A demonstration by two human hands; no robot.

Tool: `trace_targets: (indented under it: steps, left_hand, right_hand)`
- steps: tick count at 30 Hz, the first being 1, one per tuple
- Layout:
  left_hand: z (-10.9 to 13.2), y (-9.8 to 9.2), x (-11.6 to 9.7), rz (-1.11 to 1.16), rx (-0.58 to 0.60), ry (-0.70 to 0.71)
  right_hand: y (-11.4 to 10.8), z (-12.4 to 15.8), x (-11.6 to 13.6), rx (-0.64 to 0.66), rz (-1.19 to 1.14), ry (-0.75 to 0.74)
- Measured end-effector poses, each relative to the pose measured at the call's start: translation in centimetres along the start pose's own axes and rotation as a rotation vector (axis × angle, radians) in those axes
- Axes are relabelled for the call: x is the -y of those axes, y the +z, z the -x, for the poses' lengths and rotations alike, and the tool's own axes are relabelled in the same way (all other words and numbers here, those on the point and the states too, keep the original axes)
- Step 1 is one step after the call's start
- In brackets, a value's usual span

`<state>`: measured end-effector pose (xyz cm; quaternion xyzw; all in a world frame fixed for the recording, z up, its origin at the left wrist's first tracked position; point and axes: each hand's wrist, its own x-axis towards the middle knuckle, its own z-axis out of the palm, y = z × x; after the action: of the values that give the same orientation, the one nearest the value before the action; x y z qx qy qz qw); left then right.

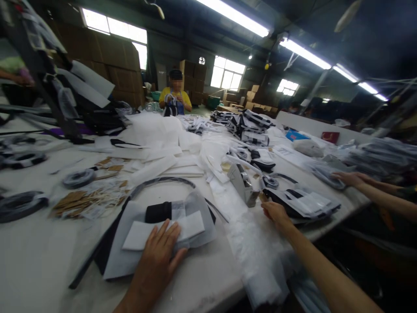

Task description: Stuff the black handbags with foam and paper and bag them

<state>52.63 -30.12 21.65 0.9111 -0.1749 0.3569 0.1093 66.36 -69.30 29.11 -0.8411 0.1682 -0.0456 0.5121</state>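
My left hand (158,252) lies flat with fingers spread on a wrapped headband part (163,226), a black piece folded in grey-white sheet with a white pad on top. A black curved band (163,181) arcs behind it. My right hand (275,213) reaches out to the right, its fingers curled at the edge of a stack of bagged black parts (302,203), beside a grey tape dispenser (243,184). Whether it grips anything is hidden.
Another person's arm and hand (350,178) rest on bagged parts at the right. A person in yellow (175,99) stands at the table's far end. Brown paper tags (84,200), cable coils (19,204), white sheets (156,130) and cardboard boxes (107,61) surround the long white table (35,252).
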Motion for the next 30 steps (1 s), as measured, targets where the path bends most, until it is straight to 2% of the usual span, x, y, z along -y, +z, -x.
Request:
trace_targets:
  steps: [3, 5, 7, 9, 10, 12, 15, 18, 20, 23, 24, 25, 27, 30]
  left_hand:
    - [-0.5, -1.2, -1.0, 0.027, 0.105, -0.049]
    - [-0.9, -1.8, -1.5, 0.058, 0.168, -0.109]
    - [-1.3, -2.2, -1.8, 0.094, 0.196, -0.163]
    - [-1.4, -2.4, -2.0, 0.122, 0.204, -0.195]
    - [-1.4, -2.4, -2.1, 0.132, 0.202, -0.204]
    - [-1.3, -2.2, -2.2, 0.148, 0.185, -0.212]
    - [-1.1, -1.9, -2.2, 0.165, 0.151, -0.232]
    - [-1.0, -1.8, -2.1, 0.166, 0.145, -0.231]
    - [-1.0, -1.8, -2.0, 0.160, 0.149, -0.213]
    - [-1.1, -1.9, -1.8, 0.150, 0.155, -0.199]
    - [-1.1, -1.9, -1.8, 0.149, 0.152, -0.197]
    - [-1.1, -1.9, -1.8, 0.148, 0.149, -0.197]
    - [-1.1, -1.9, -1.8, 0.151, 0.144, -0.197]
    - [-1.1, -1.9, -1.8, 0.161, 0.161, -0.200]
  right_hand:
    - [0.1, 1.3, 2.9, 0.128, 0.029, -0.101]
    - [1.7, 2.8, 6.8, 0.383, 0.096, -0.268]
    - [4.4, 5.0, 11.4, 0.727, 0.249, -0.397]
    - [8.1, 7.2, 15.7, 1.061, 0.403, -0.539]
    - [10.2, 8.0, 17.3, 1.181, 0.490, -0.598]
    - [14.4, 8.8, 19.5, 1.293, 0.659, -0.729]
    - [20.3, 8.7, 20.2, 1.240, 0.975, -0.952]
    - [24.7, 8.7, 19.8, 1.162, 1.320, -1.147]
    - [26.6, 9.0, 19.6, 1.168, 1.487, -1.318]
    - [28.0, 8.7, 20.1, 1.119, 1.582, -1.589]
    - [28.1, 8.1, 20.3, 1.106, 1.586, -1.604]
    - [28.0, 7.3, 20.6, 1.116, 1.582, -1.557]
    - [27.5, 5.4, 21.0, 1.135, 1.555, -1.332]
    - [26.5, 2.6, 20.9, 1.089, 1.396, -1.023]
